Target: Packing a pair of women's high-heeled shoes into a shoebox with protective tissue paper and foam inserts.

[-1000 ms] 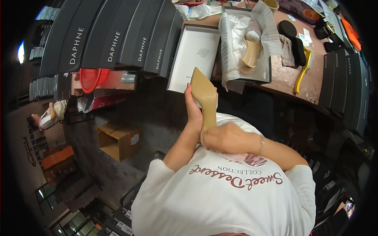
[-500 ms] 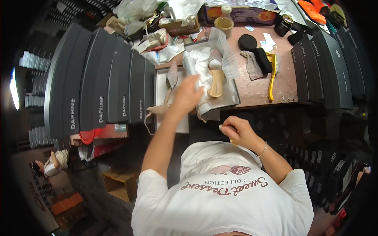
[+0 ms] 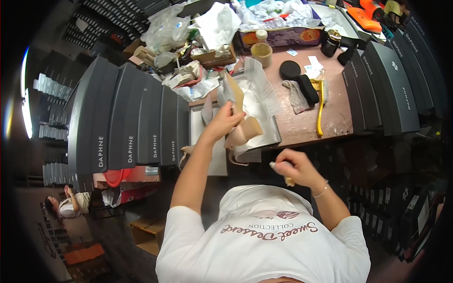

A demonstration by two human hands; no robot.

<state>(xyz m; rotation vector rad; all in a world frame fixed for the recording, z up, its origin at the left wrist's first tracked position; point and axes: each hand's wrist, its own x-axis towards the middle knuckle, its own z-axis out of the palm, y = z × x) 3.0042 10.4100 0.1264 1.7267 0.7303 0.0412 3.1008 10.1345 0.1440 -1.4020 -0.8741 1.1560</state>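
Our left hand has its fingers wrapped around a beige pointed-toe heeled shoe at its narrow middle — above the open shoebox on the tabletop. Our right hand curls closed around a small pale scrap, its material unclear. We judge the shoe light, stiff and smooth-soled; the middle suits gripping — the textured upper may mark easily.

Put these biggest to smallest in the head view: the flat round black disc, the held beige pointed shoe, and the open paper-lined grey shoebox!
1. Grey shoebox
2. Beige shoe, in the left hand
3. Black disc
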